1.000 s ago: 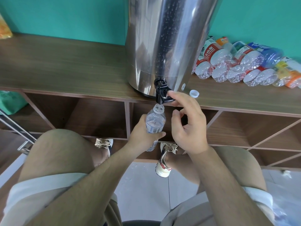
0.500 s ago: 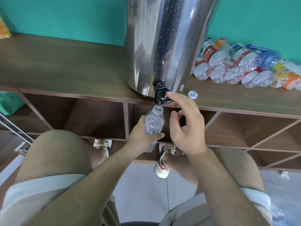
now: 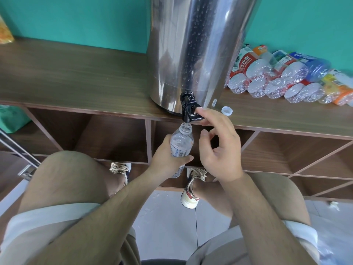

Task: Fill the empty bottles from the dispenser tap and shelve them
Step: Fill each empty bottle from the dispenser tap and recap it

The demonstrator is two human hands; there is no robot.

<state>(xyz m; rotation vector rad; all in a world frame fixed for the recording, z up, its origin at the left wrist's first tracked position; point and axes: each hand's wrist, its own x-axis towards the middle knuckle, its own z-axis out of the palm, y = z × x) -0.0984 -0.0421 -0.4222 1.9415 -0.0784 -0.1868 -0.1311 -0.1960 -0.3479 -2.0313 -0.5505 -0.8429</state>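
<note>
A tall steel dispenser [image 3: 193, 54] stands on the wooden shelf top [image 3: 76, 79], its black tap [image 3: 188, 109] hanging over the front edge. My left hand [image 3: 168, 157] grips a small clear uncapped bottle [image 3: 181, 142] upright, its mouth right under the spout. My right hand [image 3: 219, 146] has its index finger and thumb pinching the tap lever, the other fingers loosely curled. A white cap [image 3: 227, 110] lies on the shelf top just right of the tap.
Several empty plastic bottles [image 3: 282, 79] lie piled on the shelf top at the right. Open wooden cubbies [image 3: 114, 136] run below the top. My knees and shoes are over a tiled floor [image 3: 168, 226]. A green bag [image 3: 11, 119] sits at the far left.
The bottle and both hands keep their places at the tap; my right hand's fingers shift slightly on the lever. The view has drifted a little.
</note>
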